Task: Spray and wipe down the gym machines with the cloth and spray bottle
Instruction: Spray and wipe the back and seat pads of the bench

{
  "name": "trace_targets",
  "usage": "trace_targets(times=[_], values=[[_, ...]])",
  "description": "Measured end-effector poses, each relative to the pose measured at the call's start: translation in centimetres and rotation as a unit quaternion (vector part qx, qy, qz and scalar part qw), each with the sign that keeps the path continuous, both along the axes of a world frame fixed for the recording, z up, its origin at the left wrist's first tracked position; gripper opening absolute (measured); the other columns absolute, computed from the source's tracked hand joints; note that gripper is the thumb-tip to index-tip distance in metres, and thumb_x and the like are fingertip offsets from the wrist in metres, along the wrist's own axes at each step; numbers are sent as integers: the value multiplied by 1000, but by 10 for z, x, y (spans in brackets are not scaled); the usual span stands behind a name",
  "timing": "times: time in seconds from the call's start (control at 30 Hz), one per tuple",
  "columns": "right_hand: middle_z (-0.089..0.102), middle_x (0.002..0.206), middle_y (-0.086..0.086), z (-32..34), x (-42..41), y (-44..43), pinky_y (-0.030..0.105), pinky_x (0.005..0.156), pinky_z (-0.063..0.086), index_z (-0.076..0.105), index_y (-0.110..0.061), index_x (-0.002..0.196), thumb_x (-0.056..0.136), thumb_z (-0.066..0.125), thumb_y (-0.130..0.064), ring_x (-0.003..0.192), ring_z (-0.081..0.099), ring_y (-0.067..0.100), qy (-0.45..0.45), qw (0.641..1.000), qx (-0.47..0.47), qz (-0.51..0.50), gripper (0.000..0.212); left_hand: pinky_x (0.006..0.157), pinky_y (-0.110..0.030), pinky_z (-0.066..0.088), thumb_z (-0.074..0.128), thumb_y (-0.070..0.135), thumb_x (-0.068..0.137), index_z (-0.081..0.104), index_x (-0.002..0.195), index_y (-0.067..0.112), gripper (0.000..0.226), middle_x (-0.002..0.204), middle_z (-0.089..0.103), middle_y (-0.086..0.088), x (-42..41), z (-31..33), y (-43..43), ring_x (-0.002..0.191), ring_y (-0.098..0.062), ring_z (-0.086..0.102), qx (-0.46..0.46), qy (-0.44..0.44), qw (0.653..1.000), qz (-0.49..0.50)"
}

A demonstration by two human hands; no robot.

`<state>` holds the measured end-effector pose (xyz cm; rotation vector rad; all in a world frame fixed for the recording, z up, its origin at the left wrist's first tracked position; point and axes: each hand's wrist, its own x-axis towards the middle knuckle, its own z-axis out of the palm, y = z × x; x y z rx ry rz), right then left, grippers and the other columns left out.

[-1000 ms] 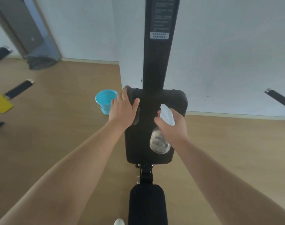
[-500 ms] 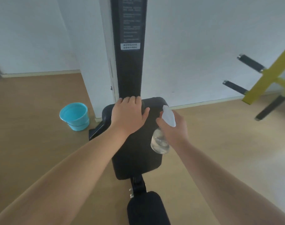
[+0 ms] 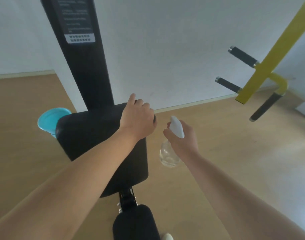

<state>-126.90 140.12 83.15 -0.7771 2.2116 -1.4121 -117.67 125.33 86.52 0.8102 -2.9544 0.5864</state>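
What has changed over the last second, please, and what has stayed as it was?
The left hand slid along the top of the back pad from its left corner to its right corner. The right hand carried the spray bottle from in front of the pad to its right. Its grip on the bottle is unchanged; the blue bucket stays put.

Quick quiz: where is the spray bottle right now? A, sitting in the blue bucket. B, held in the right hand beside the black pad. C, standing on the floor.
B: the right hand grips the spray bottle in the air, just right of the black pad.
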Motion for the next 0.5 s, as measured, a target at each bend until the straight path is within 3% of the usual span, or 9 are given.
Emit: trace_targets(times=[0.13,0.23,0.33,0.5], values=[[71,87,3,-15,-26,-7,35,68,54,69,-27,95,84,75,-28,82,68,25,-27,999,9,39,12,119,-53,19,30,41,103,67,75,17,52,80,65,1,-18,-20,6,97,-23,61,-32,-15,999,-19],[71,89,8,-28,-33,-13,40,70,56,68,-20,93,83,74,-26,81,67,28,-32,996,19,75,13,116,-54,16,43,39,103,68,71,17,46,72,59,-1,-16,-51,15,89,-25,56,-68,-129,989,-39],[71,89,6,-40,-35,-17,31,64,52,68,-21,92,82,73,-25,70,62,15,-53,994,29,92,12,117,-57,9,53,37,102,71,87,13,33,80,59,-3,-7,-98,28,92,-27,57,-50,-257,963,-68],[67,85,6,-64,-41,-8,29,62,50,67,-22,92,82,73,-28,68,59,14,-72,991,40,110,13,120,-63,-16,55,32,102,71,111,11,28,111,65,-8,-2,-102,36,128,-38,48,-44,-304,951,-15]])
